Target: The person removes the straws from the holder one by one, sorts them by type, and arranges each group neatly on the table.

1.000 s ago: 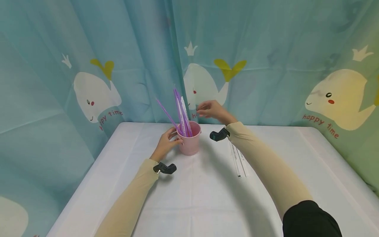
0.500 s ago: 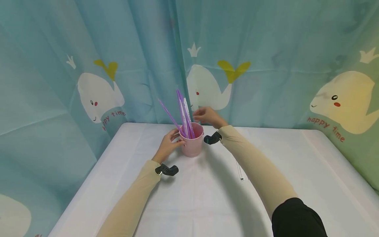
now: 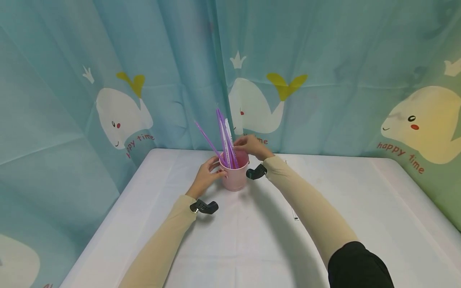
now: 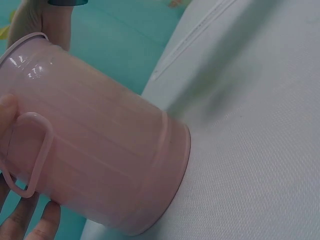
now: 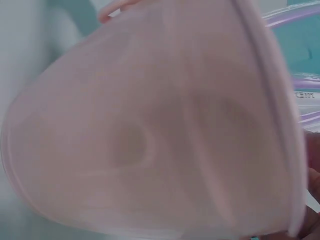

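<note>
A pink bucket (image 3: 234, 180) stands upright near the table's back edge, holding several straws (image 3: 225, 140) in clear printed wrappers, mostly purple. One straw leans out to the left. My left hand (image 3: 204, 178) holds the bucket's left side, thumb in front; the left wrist view shows the thumb beside the small handle (image 4: 40, 155). My right hand (image 3: 252, 147) is over the bucket's back right rim, fingers bent, fingertips close against the straws. Whether they pinch one is hidden. In the right wrist view the bucket wall (image 5: 150, 125) covers most of it.
On the white table (image 3: 201, 248), wrapped straws lie under my right forearm, with one end (image 3: 295, 218) showing. A blue curtain (image 3: 173, 60) with whale prints hangs right behind the table. Black wrist cameras (image 3: 204, 206) sit on both wrists.
My right hand has moved left and down from beside the bucket to its rim, beside the straws. My left hand stays on the bucket. The whole view has shifted slightly.
</note>
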{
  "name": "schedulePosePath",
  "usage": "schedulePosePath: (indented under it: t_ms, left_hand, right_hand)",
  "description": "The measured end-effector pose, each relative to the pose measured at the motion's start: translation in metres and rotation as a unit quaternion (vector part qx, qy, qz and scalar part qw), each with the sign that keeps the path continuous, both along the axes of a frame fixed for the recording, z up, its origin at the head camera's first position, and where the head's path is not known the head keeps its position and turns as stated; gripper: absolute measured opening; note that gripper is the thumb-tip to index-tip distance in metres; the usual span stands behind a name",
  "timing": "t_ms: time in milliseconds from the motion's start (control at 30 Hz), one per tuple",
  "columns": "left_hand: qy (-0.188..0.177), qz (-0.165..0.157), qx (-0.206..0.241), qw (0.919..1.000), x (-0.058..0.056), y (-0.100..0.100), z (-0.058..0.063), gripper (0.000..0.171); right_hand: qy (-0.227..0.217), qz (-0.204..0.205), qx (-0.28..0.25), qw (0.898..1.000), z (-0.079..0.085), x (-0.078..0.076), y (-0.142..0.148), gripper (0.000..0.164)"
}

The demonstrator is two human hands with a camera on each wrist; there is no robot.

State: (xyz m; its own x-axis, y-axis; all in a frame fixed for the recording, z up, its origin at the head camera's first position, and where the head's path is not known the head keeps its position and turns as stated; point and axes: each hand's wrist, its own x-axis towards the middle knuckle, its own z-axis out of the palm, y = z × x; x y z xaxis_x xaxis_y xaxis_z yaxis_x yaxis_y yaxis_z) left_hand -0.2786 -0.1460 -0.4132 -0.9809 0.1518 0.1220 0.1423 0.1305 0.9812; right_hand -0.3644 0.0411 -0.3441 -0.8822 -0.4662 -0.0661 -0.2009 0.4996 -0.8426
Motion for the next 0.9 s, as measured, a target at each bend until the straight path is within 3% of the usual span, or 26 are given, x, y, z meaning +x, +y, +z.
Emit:
schedulePosePath:
  t_ms: [267, 500, 633, 900]
  left_hand:
    - [-0.002, -0.002, 0.005, 1.0000, 0.0019, 0.0012, 0.0006, 0.066]
    - [0.000, -0.005, 0.008, 1.0000, 0.0014, 0.0004, 0.0001, 0.067]
    - [0.000, -0.014, 0.012, 0.9998, 0.0068, 0.0005, 0.0092, 0.067]
    - [0.007, -0.002, 0.001, 1.0000, 0.0003, -0.0009, -0.0007, 0.067]
  right_hand:
    - [0.012, -0.002, 0.014, 1.000, -0.0024, 0.0031, -0.0029, 0.030]
    - [0.034, -0.018, -0.004, 0.999, -0.0027, 0.0021, -0.0029, 0.029]
    - [0.040, -0.028, -0.002, 0.999, -0.0015, 0.0002, -0.0022, 0.028]
    - [0.022, -0.040, -0.031, 0.998, 0.0032, 0.0005, 0.0008, 0.028]
